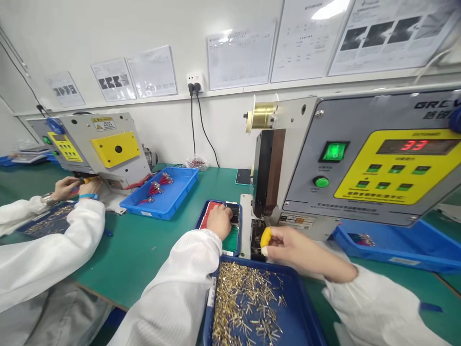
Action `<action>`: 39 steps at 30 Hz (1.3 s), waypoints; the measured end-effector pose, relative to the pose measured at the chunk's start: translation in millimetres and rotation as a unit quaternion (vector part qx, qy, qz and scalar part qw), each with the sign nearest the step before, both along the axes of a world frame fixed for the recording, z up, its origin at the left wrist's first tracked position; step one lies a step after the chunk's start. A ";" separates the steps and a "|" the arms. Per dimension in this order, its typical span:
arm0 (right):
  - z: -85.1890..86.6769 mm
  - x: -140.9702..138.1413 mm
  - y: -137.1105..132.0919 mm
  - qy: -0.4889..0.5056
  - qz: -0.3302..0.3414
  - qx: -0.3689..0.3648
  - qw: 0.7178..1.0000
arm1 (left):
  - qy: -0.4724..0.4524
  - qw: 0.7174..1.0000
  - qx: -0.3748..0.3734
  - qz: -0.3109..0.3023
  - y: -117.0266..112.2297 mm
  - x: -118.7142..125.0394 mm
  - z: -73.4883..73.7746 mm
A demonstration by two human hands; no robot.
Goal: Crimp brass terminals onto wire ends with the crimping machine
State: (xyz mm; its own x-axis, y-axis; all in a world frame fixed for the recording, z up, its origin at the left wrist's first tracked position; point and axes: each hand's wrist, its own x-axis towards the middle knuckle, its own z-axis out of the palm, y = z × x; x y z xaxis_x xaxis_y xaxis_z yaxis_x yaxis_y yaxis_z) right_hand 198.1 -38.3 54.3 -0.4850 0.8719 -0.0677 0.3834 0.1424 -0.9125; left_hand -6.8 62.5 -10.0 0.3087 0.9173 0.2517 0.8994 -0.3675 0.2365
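Note:
My left hand (219, 221) lies over a small blue tray (238, 250) with red wires (213, 209), black wires (235, 210) and green wires (231, 239). Its fingers are curled down near the red and black bundles; what is between them is hidden. At the work point of a grey bench machine (311, 120), my right hand (288, 245) is closed in a pinch, with yellow covering on a finger. Whatever it holds is too small to make out. Below both hands sits a dark blue tray (304, 307) with many loose gold metal pins (241, 302).
A co-worker's hands (77, 185) are at a second machine (104, 144) on the left. Between the machines stands a blue tray (180, 199) of red wire bundles. Another blue tray (414, 250) is at right. A wire spool (262, 115) tops my machine.

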 end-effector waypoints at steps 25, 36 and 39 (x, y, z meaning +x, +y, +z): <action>-27.1 0.9 23.1 0.162 -0.220 0.038 0.961 | -0.166 0.929 0.273 -0.188 -34.3 18.7 15.1; -34.6 -1.5 26.1 0.158 -0.243 0.042 0.956 | -0.158 0.933 0.258 -0.194 -35.7 17.9 16.1; -32.4 -1.9 25.0 0.149 -0.240 0.047 0.958 | -0.155 0.934 0.258 -0.192 -36.4 18.4 16.7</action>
